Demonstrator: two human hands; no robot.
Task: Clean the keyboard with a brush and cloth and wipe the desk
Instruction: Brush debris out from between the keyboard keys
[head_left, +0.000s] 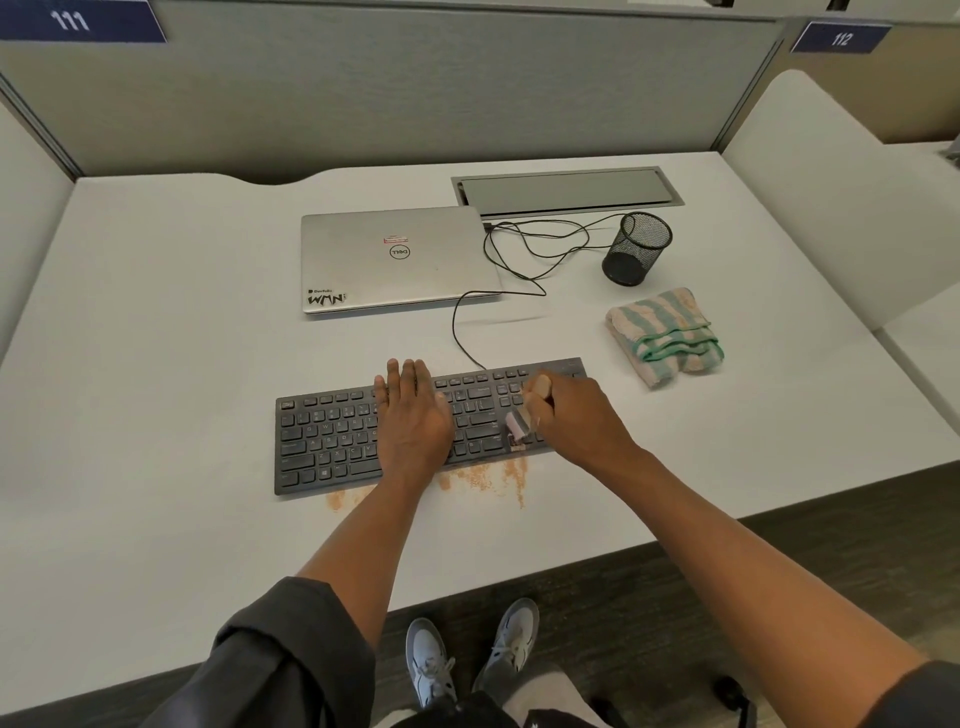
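The brush (525, 415) is held closed in the right grip (576, 415), bristles on the keyboard (332, 441); the left grip (413, 415) is pressed flat, open, beside it. Crumbs (483, 478) just below could be scattered further across the counter (156, 364) by hard strokes.

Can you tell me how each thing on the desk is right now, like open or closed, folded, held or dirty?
laptop: closed, cable plugged in.
keyboard: flat on desk, being brushed.
brush: gripped by right hand, bristles on the keys.
left hand: pressed flat on keyboard, holding nothing.
cloth: folded, untouched.
pen cup: upright, looks empty.
desk: orange crumbs along keyboard's front edge.
desk hatch: closed.
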